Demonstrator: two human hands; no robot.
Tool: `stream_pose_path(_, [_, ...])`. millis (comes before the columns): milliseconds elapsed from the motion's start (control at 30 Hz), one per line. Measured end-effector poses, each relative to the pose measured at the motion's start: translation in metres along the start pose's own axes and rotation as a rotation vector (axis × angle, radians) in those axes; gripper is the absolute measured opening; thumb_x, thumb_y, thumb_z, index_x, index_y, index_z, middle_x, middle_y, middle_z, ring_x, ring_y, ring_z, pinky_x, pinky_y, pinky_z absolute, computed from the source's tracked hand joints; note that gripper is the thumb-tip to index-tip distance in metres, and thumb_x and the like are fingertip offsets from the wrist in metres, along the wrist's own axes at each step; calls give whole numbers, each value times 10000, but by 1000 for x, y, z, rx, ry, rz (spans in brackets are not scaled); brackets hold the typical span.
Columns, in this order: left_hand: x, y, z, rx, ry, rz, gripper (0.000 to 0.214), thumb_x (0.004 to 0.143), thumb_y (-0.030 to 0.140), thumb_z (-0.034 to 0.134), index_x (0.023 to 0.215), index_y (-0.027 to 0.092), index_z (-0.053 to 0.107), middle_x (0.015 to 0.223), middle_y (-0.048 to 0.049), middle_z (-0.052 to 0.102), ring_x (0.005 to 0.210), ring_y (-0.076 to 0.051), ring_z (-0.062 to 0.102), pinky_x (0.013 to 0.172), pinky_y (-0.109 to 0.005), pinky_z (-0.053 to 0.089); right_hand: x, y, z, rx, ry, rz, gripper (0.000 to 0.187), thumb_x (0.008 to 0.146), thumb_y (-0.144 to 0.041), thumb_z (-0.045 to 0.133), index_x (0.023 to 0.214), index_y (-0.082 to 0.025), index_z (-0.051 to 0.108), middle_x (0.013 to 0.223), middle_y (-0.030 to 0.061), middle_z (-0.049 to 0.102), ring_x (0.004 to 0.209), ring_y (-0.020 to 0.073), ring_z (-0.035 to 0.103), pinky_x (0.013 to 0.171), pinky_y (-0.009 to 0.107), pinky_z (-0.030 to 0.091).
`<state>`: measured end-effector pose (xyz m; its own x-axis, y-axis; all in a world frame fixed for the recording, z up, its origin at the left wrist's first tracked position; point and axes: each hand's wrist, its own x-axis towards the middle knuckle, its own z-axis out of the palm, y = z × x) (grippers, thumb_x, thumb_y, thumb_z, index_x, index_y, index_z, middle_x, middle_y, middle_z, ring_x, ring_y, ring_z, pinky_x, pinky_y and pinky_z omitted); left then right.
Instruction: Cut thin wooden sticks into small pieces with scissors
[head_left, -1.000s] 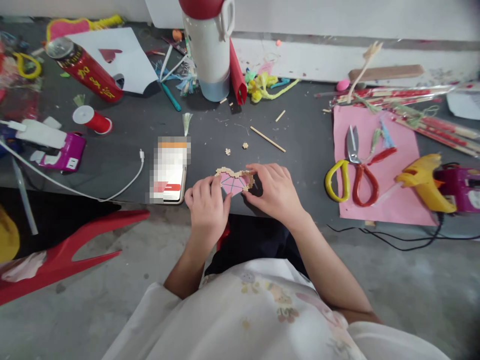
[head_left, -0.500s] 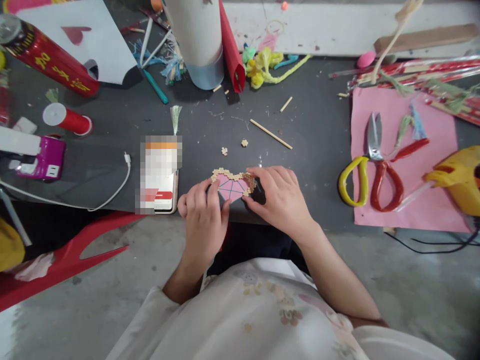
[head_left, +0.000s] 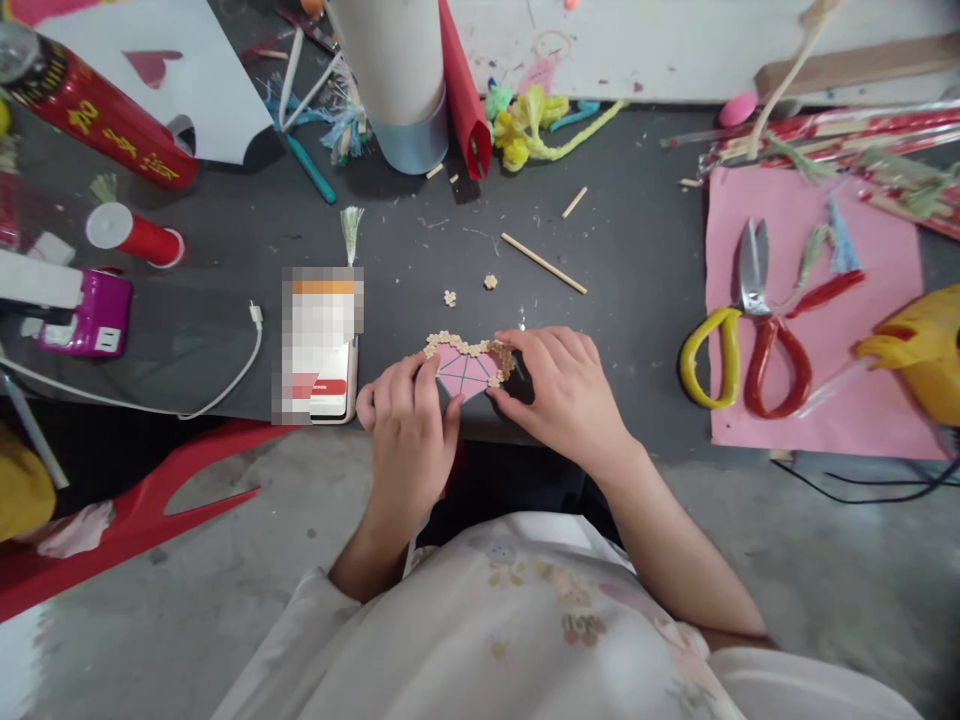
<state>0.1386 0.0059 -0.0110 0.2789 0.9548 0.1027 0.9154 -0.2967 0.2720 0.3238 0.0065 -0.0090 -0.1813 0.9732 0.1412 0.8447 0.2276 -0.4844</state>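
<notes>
A small pink heart-shaped card [head_left: 463, 374] with dark lines across it lies at the table's near edge. Small pale flower-shaped pieces [head_left: 471, 348] line its upper edge and right side. My left hand [head_left: 407, 415] is closed on the card's left edge, thumb at the lower left. On the opposite side, my right hand [head_left: 566, 385] is curled with thumb and forefinger at the pale border and the card's right edge; what lies under the fingertips is partly hidden. Beyond the card sit two loose flower-shaped pieces, one left [head_left: 450, 298] and one right [head_left: 490, 282].
Thin wooden sticks [head_left: 544, 263] lie farther back. A phone [head_left: 330, 390] is left of my hands, with a red thread spool [head_left: 142, 237] beyond it. Scissors [head_left: 754, 270] rest on pink paper [head_left: 840, 400] at right. A tall white cylinder [head_left: 401, 90] stands at the back.
The view has shifted very slightly. Both hands keep their places on the heart-shaped card, and nothing else has visibly moved.
</notes>
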Motion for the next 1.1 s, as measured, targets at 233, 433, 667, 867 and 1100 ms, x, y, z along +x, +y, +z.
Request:
stream_pose_path(233, [-1, 3, -1, 20, 45, -34, 440, 904, 383, 474, 1280, 157, 508, 1311, -175, 534, 1209, -313, 471, 1032, -476, 278, -2, 2, -5, 4, 1, -9, 437, 859, -380, 557, 1252, -199, 492, 1155, 119, 621, 1086, 318, 514, 911, 446, 364])
stream_pose_path(433, [-8, 0, -5, -33, 127, -67, 350, 907, 265, 447, 1224, 181, 570, 1232, -136, 580, 1167, -274, 497, 1025, -439, 330, -9, -1, -12, -47, -2, -48, 280, 899, -264, 494, 1162, -223, 582, 1144, 92, 615, 1084, 286, 499, 915, 430, 370])
stream_pose_path(667, [-21, 2, -10, 38, 138, 15, 421, 806, 66, 466, 1071, 298, 696, 1219, -94, 565, 1210, -281, 445, 1009, -476, 334, -19, -8, -12, -113, -1, -73, 354, 841, -101, 466, 1127, -243, 617, 1214, 95, 571, 1143, 298, 449, 929, 454, 362])
stream_pose_path(867, [-26, 4, -7, 76, 99, 58, 426, 767, 59, 511, 1049, 321, 695, 1275, -92, 541, 1278, -314, 382, 992, -528, 322, -32, -11, -26, -114, 66, -42, 347, 838, -86, 467, 1118, -226, 615, 1171, 94, 594, 1116, 286, 477, 921, 440, 377])
stream_pose_path(1100, [-37, 8, -16, 57, 128, 124, 379, 809, 79, 495, 1073, 282, 675, 1222, -91, 575, 1262, -304, 415, 1011, -505, 313, -57, -1, -38, -100, 149, -5, 280, 853, -101, 484, 1076, -193, 626, 1084, 92, 632, 1040, 272, 523, 884, 421, 413])
